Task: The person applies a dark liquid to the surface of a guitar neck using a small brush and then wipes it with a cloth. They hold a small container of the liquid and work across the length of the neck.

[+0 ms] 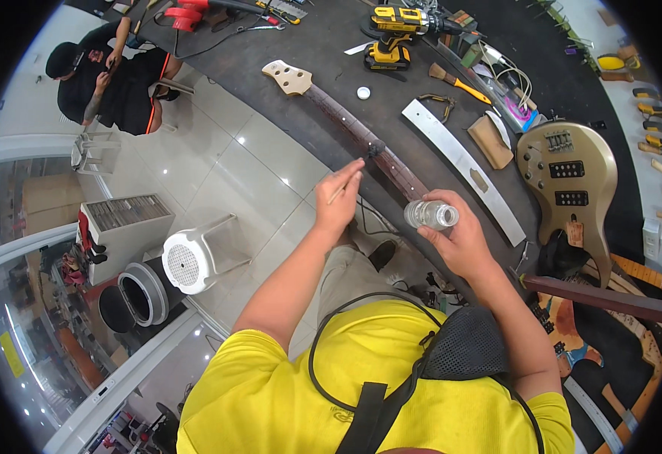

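Observation:
A guitar neck [351,126] lies along the bench edge, its pale headstock [287,77] at the far end and its dark fretboard toward me. On the fretboard rests a dark crumpled wad [376,147]. My left hand [338,198] is closed beside the wad, pinching what looks like a thin pale stick; its tip cannot be made out. At the near end of the neck, my right hand [459,236] is wrapped around a clear bottle [431,215], tilted with its uncapped mouth toward me. A small white cap [363,92] sits on the bench beyond the neck.
Right of the neck lie a long metal straightedge [463,170], a tan block [490,142], a brush [459,83] and pliers [441,106]. A yellow drill [391,38] and gold guitar body [569,178] stand beyond. A white stool [187,261] is at left; another person [108,79] sits far left.

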Demonstrator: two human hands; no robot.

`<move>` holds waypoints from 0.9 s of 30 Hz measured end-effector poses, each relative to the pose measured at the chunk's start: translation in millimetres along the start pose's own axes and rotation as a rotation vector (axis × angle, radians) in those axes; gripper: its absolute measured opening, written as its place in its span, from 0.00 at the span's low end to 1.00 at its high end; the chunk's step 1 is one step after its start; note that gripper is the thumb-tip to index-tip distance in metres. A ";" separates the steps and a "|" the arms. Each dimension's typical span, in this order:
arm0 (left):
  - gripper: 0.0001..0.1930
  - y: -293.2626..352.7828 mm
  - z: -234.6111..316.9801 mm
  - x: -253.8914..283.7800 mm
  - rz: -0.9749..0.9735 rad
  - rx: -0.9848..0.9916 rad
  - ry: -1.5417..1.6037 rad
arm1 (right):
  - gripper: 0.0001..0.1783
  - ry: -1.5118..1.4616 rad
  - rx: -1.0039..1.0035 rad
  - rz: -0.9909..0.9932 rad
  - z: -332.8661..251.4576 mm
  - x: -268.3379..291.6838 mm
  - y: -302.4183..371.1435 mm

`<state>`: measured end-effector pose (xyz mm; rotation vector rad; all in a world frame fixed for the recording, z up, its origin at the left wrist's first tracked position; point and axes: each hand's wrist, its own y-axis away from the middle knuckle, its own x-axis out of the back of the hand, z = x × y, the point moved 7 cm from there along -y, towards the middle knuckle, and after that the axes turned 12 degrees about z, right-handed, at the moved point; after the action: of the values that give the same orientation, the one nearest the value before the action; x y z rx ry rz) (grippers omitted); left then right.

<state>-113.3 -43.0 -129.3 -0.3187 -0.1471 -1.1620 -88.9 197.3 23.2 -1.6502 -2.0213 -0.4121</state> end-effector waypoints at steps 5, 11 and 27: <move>0.15 -111.6 -23.8 58.8 0.240 0.105 -0.045 | 0.27 -0.035 -0.014 0.013 2.9 -4.8 -0.1; 0.15 -111.0 -38.0 69.8 0.327 0.201 0.049 | 0.27 -0.018 0.011 -0.024 0.3 -5.7 2.7; 0.16 -55.6 -26.7 38.3 0.253 0.217 0.078 | 0.27 -0.022 0.043 -0.002 -5.7 -4.4 -6.7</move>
<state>-150.6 -105.0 -134.4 -0.0961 -0.1582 -0.8967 -93.8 189.3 26.0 -1.6333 -2.0342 -0.3501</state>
